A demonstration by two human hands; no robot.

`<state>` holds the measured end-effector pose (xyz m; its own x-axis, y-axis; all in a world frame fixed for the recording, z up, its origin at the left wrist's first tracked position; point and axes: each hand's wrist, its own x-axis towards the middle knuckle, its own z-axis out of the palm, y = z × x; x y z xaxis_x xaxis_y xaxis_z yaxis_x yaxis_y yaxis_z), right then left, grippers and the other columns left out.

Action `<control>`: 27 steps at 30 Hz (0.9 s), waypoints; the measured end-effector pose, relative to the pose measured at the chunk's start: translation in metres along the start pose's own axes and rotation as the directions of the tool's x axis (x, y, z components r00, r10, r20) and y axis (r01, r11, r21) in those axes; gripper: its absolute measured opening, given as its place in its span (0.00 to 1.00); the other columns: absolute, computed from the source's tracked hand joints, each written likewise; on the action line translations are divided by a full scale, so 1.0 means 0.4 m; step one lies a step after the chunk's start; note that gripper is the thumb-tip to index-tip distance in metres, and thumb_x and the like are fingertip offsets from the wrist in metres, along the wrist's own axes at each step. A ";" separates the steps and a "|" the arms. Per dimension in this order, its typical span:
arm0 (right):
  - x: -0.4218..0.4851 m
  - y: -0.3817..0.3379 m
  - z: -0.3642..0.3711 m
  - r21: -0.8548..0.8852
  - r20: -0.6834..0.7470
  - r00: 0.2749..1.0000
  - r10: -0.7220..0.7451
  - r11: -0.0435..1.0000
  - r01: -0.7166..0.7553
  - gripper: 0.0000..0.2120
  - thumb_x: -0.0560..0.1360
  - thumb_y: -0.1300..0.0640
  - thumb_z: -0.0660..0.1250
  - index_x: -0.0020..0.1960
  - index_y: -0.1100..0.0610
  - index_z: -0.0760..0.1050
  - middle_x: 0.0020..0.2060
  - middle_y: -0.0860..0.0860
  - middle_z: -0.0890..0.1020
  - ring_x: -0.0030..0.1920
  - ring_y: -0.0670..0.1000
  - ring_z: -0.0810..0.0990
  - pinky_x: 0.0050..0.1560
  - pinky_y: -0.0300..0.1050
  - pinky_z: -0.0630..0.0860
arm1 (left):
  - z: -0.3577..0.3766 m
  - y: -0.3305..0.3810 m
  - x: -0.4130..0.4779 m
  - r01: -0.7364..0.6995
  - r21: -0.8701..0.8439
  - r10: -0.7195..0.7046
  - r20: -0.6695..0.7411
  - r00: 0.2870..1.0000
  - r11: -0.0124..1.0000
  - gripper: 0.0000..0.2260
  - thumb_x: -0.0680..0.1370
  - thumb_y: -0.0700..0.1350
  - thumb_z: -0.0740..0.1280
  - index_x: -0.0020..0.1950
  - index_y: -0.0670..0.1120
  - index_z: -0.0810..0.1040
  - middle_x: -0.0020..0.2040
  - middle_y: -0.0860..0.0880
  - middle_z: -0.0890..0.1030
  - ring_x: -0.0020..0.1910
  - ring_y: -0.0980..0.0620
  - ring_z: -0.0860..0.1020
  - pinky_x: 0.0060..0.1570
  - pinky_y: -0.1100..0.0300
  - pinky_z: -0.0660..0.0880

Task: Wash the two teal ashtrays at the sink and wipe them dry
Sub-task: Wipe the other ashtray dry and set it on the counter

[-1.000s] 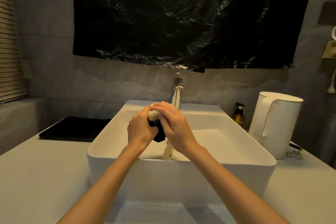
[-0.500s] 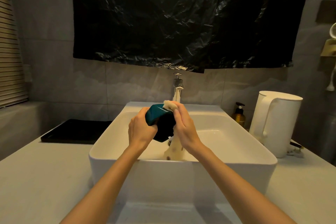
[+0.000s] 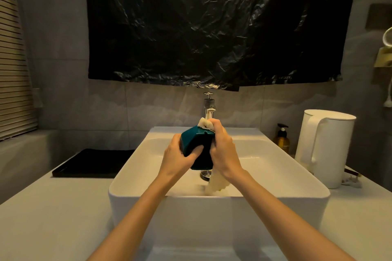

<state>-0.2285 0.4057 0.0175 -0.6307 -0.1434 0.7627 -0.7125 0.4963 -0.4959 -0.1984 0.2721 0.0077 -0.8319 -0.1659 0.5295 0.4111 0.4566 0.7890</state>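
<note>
One teal ashtray hangs tilted over the sink, directly between the fingers; the left hand grips its left edge, thumb across the face; the right hand pinches a pale cloth against its right rim.

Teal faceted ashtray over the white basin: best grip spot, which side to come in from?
Take the teal faceted ashtray by its left edge, coming from the left, as the left hand does: thumb across the near flat face. It stands tilted on edge, and the right hand, holding the pale cloth, covers its right side.
</note>
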 end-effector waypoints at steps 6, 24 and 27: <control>0.004 -0.029 -0.030 -0.161 0.136 0.974 -0.181 0.966 0.202 0.16 0.77 0.44 0.52 0.61 0.46 0.68 0.52 0.52 0.74 0.50 0.52 0.74 0.50 0.49 0.77 | 0.010 -0.008 0.004 -0.021 0.042 0.023 -0.034 0.999 0.999 0.12 0.73 0.44 0.72 0.54 0.50 0.75 0.45 0.55 0.80 0.47 0.55 0.78 0.45 0.64 0.76; -0.029 -0.065 -0.012 -0.293 0.391 0.798 -0.458 0.760 0.580 0.20 0.73 0.60 0.52 0.61 0.61 0.74 0.59 0.56 0.77 0.59 0.57 0.73 0.63 0.49 0.70 | 0.002 0.004 -0.008 0.001 0.306 0.037 -0.118 0.992 0.952 0.12 0.72 0.38 0.65 0.54 0.45 0.77 0.48 0.46 0.83 0.47 0.43 0.79 0.40 0.58 0.69; -0.023 -0.028 -0.033 -0.296 0.256 0.902 -0.349 0.860 0.416 0.23 0.74 0.58 0.52 0.68 0.57 0.68 0.64 0.53 0.73 0.61 0.54 0.72 0.57 0.48 0.75 | -0.006 0.006 -0.008 0.034 0.324 0.004 -0.116 0.993 0.945 0.09 0.72 0.36 0.65 0.50 0.44 0.74 0.43 0.46 0.80 0.41 0.45 0.75 0.33 0.61 0.65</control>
<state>-0.2108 0.4129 0.0215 -0.3991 -0.5217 0.7540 -0.7840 0.6205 0.0144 -0.1938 0.2715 0.0085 -0.7816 -0.2643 0.5650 0.2394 0.7094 0.6629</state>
